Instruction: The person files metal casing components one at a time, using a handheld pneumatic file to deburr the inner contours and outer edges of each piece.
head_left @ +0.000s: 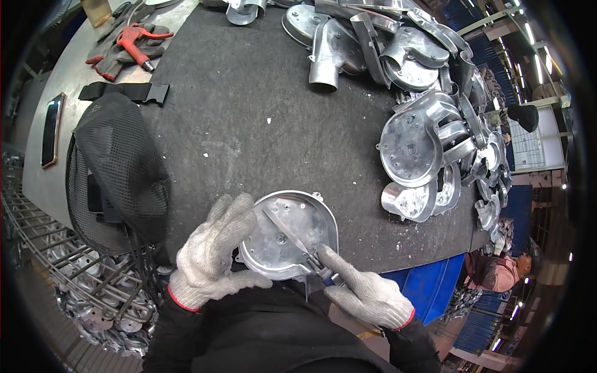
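Evidently, the silvery, round-bodied metal housing (273, 245) lies at six o'clock in your view, on the near edge of the black-topped counter (236, 130), hollow side up, probably so its inner face and rim are within reach.

Your left hand (214, 248), in a grey-white knitted glove with red cuff, sits at the housing's nine o'clock side. Its fingers are spread wide, the thumb apart toward seven o'clock; that span seems meant to steady the rim without covering the middle.

Your right hand (367, 289), gloved alike, has its fingers closed around the handle of the slim grey metal blade tool (289, 234) at the housing's five o'clock. The index finger stretches forward, likely to guide the blade, which points toward half past ten; you cannot tell whether its tip touches the metal.

At two o'clock, a heap of silvery metal housings (410, 140) keeps the middle free. The red plastic air gun (134, 40) at ten and the black mesh bag (118, 168) at nine seem set aside.
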Available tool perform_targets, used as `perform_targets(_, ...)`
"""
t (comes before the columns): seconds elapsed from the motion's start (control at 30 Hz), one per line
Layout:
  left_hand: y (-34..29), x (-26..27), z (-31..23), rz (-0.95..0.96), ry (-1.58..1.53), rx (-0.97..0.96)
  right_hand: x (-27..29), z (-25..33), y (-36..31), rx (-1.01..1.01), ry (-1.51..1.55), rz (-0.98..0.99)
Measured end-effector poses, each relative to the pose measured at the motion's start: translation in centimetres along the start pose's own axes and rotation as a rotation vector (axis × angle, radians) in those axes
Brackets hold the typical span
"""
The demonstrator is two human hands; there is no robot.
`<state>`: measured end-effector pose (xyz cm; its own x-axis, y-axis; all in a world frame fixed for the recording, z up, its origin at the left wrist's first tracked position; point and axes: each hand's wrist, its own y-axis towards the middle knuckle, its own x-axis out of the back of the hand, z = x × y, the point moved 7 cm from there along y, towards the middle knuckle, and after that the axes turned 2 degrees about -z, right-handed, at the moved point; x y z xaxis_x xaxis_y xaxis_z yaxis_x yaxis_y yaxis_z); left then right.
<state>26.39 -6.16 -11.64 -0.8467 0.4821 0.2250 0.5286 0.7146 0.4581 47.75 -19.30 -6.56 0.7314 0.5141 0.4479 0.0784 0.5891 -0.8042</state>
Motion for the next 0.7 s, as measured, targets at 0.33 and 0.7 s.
perform_targets(0.33, 0.3, 0.2, 0.3, 0.006, 0.102, 0.070, 0.8, 1.2, 0.4, -0.002, -0.043, 0.091)
perform_targets(0.7, -0.3, -0.1, 0.4, -0.040, 0.068, 0.031, 0.6, 0.7, 0.2, 0.053, -0.103, 0.029)
